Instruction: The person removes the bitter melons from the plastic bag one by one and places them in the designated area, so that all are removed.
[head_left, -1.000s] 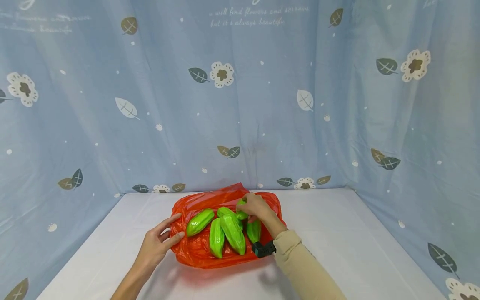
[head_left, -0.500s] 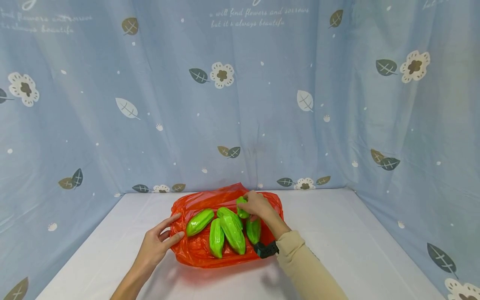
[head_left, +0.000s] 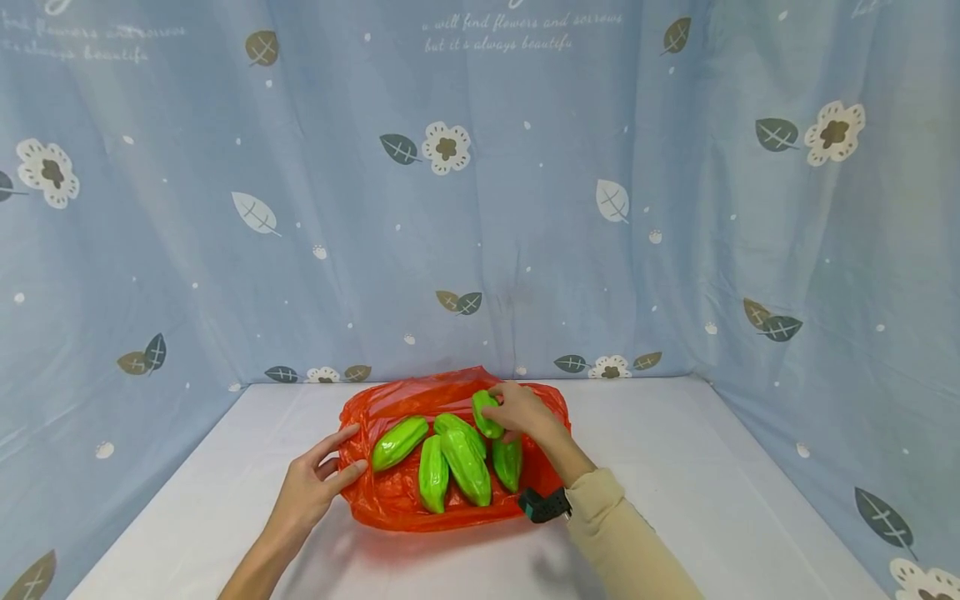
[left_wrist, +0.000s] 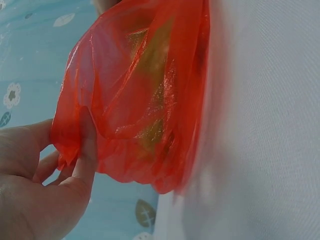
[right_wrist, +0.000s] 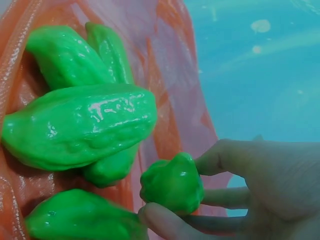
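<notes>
A red plastic bag point(head_left: 390, 518) lies spread on the table with several green ridged vegetables point(head_left: 465, 467) in it. My left hand point(head_left: 311, 487) pinches the bag's left edge; in the left wrist view the thumb and fingers point(left_wrist: 89, 145) hold the film between them. At the bag's back right, my right hand point(head_left: 525, 412) grips one green vegetable point(head_left: 487, 414) by its side. The right wrist view has this vegetable point(right_wrist: 172, 184) end-on between thumb and fingers, beside the others.
The white table point(head_left: 675, 492) stretches out on both sides of the bag. A blue curtain point(head_left: 480, 250) with printed leaves and flowers stands behind and at both sides. A dark band point(head_left: 543, 505) is at the right wrist.
My right hand has shifted slightly right with its vegetable, which shows more fully now. The vegetable below it is less covered by the wrist band. My left hand keeps its hold on the bag.
</notes>
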